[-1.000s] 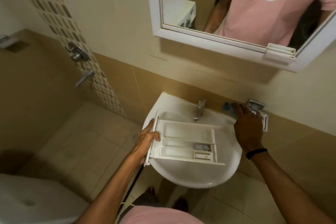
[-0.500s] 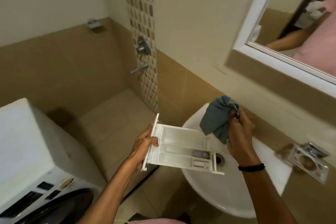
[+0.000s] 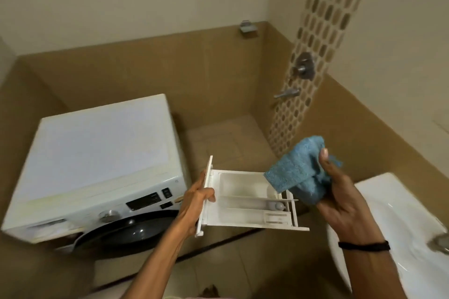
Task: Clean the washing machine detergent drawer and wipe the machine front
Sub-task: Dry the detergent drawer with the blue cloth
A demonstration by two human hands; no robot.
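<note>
Two hands hold the work in mid-air: a white detergent drawer (image 3: 245, 204), out of the machine, is held roughly level over the tiled floor (image 3: 218, 138), its compartments facing up and its front panel turned to the left. It hangs between the washing machine (image 3: 97, 148) at left and the sink (image 3: 401, 213) at right, touching neither.

The left hand (image 3: 196, 199) grips the drawer at the front-panel end, thumb hooked over the rim into the tray. A small grey cap (image 3: 275, 206) sits in a compartment at the drawer's right end.

The right hand (image 3: 340, 199), a black wristband (image 3: 364, 245) on its wrist, clutches a bunched blue cloth (image 3: 296, 167), the thumb pressed against the fabric. One flap of the cloth hangs over the drawer's far right corner; whether it touches the plastic cannot be told.

The white front-loading machine stands against the brown-tiled wall, its dark round door (image 3: 128, 233) closed, with a silver dial (image 3: 108, 215) and a black control panel (image 3: 145, 199) above it.

Only the sink's white rim and part of a metal tap (image 3: 439, 243) show at the right edge. On the far right wall, a chrome shower valve (image 3: 303, 65) and a lever tap (image 3: 286, 93) sit on a strip of mosaic tiles (image 3: 323, 31).
</note>
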